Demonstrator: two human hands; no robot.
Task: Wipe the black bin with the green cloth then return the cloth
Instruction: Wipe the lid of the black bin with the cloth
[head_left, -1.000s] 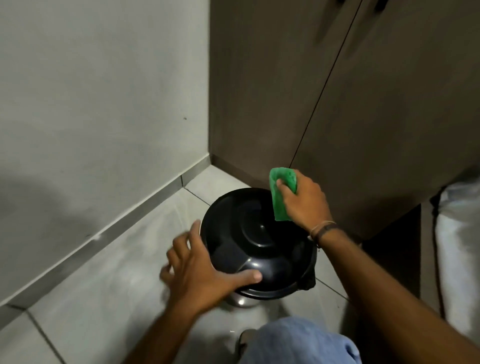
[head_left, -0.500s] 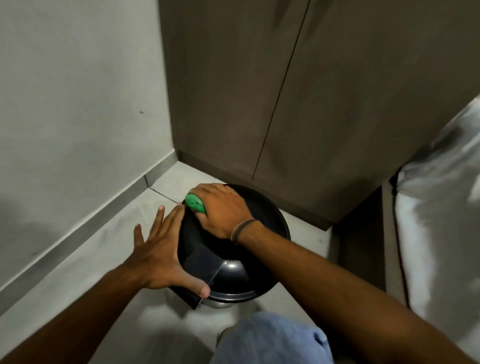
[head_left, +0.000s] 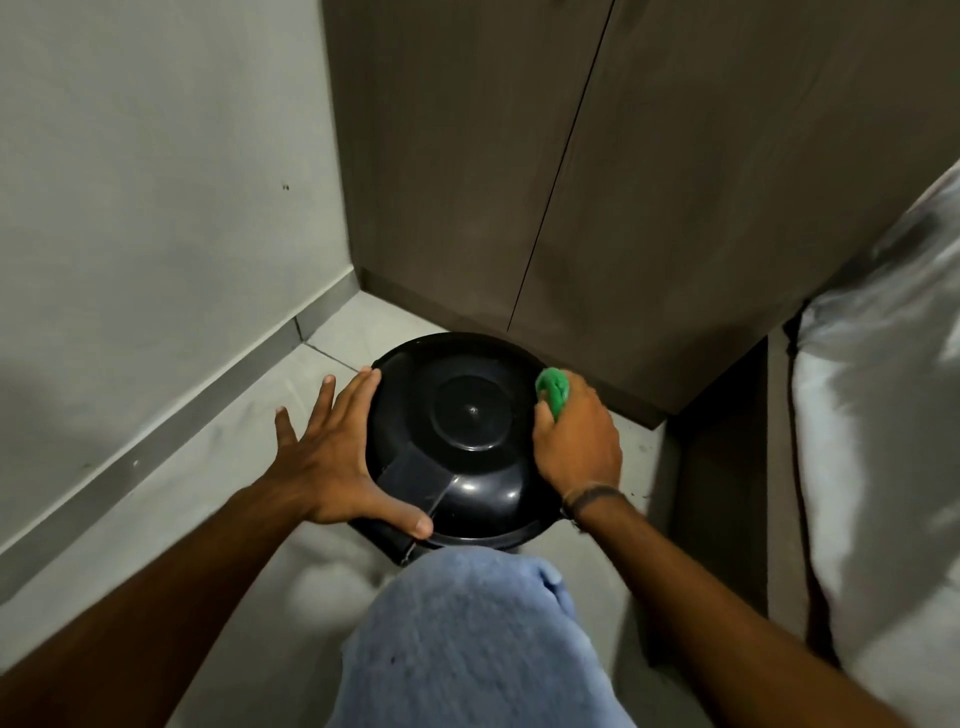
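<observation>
Pressing the cloth (head_left: 553, 391) against the right edge of the bin (head_left: 457, 441) lid, the right hand (head_left: 576, 441) is closed over it, so only a green corner shows. The left hand (head_left: 337, 462) lies flat and spread, fingers wide, bracing the lid's left side. The bin stands on the floor (head_left: 208, 467) in the corner by the cabinet (head_left: 623, 182). Wiping looks to be under way; the cloth's return is left. The bin's body is hidden below the lid, and how clean it is cannot be judged.
</observation>
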